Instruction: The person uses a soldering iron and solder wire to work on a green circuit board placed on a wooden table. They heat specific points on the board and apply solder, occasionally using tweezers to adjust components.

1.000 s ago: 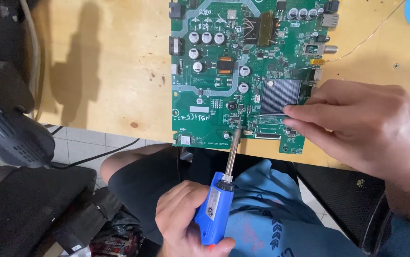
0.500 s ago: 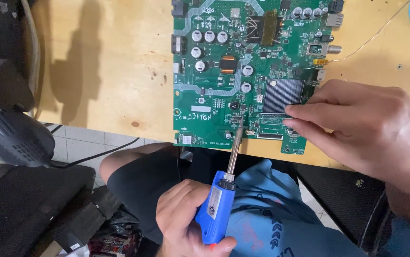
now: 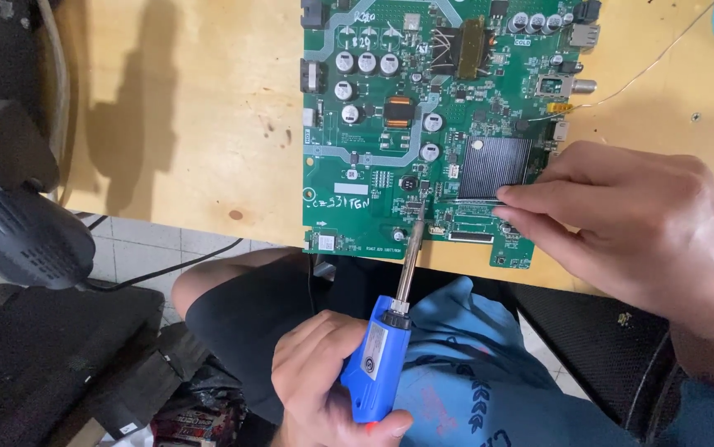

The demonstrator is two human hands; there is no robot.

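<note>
two hands are busy over a green circuit board (image 3: 423, 124) lying flat near the front edge of a pale wooden table (image 3: 200, 124). the left hand (image 3: 324, 385) is wrapped tight around the blue handle of a soldering iron (image 3: 390, 331), low down over the person's lap. the iron's long axis runs nearly straight away from the person, leaning a little to the right as it rises; its metal shaft crosses the table edge and the tip points up onto the board's near edge, close to a row of small connectors. the right hand (image 3: 647, 223) lies on the board's right side, beside a ribbed grey heat sink (image 3: 494, 165), with thumb and forefinger pinched narrow on a thin wire or strip that reaches left toward the iron's tip. i cannot tell whether tip and strip touch. a dark heat gun (image 3: 17, 223) sits off to the left, beyond the table edge.
</note>
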